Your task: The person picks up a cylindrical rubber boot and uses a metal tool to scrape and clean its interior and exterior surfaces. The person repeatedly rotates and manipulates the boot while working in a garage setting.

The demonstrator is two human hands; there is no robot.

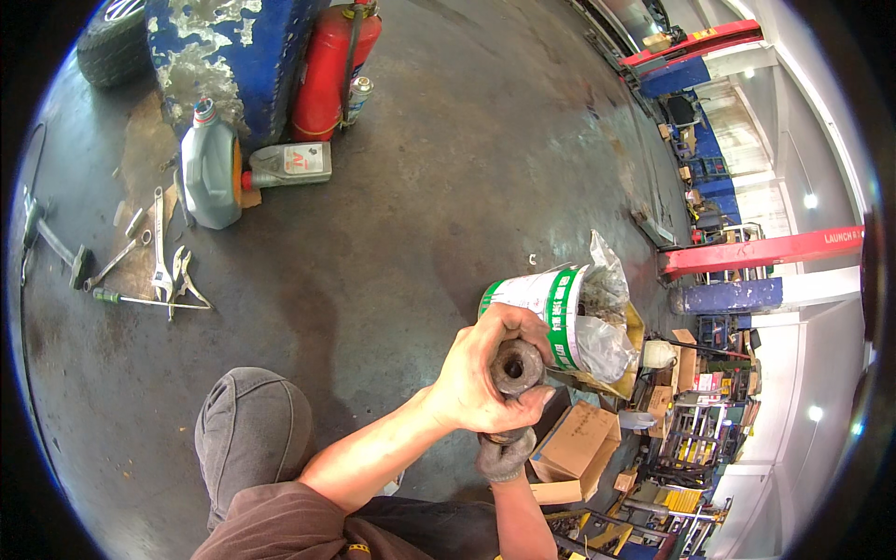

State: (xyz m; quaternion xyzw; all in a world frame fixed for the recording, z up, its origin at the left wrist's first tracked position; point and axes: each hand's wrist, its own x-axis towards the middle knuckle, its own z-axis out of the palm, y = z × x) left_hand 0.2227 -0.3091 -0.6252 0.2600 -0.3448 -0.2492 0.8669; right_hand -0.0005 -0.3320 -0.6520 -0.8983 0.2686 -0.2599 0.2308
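Note:
My left hand (493, 366) is bare and wraps round a dark, grimy cylindrical metal part (513, 367) with a hole in its end. That end faces up at me. Just below it, my right hand (505, 456) wears a greyish glove and is closed round the lower portion of what seems to be the same part. Most of its length is hidden behind my hands. Right beyond my left hand stands a white and green bucket (564, 317), with clear plastic bags (607, 342) at its mouth.
Cardboard boxes (577, 439) lie right of my hands. On the floor at left are an adjustable wrench (161, 245), pliers (186, 275), a screwdriver (140, 300) and a hammer (61, 245). Beyond them stand an oil jug (211, 173), a smaller bottle (289, 163) and a fire extinguisher (334, 70).

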